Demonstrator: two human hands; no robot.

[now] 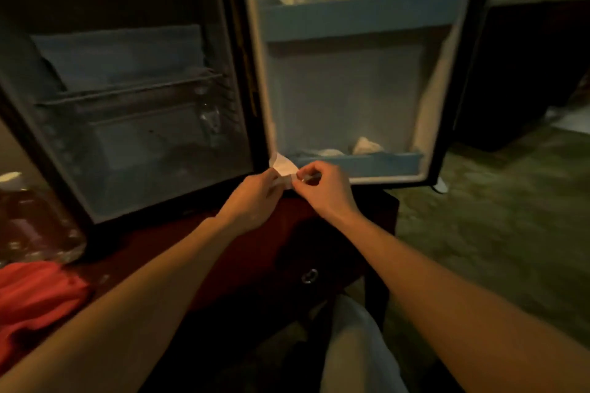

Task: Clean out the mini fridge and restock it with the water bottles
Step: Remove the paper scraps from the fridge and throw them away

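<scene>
Knee: a leg in light trousers [357,348] sits at the bottom, closest to us.
Left hand [255,198]: fingers pinch a small white paper [282,166].
Right hand [325,188]: pinches the same paper from the other side.
Mini fridge [127,105]: open, dark inside, standing on a red cabinet [255,252].
Fridge door [351,73]: swung wide, with white crumpled stuff in its shelves.
Red cloth [35,297]: lies far left.

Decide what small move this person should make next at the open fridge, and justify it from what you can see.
Probably carry the white tissue, pinched between the left hand and right hand, to the lower door shelf and wipe there. The mini fridge stands open, and crumpled white scraps lie on that shelf nearby.
</scene>
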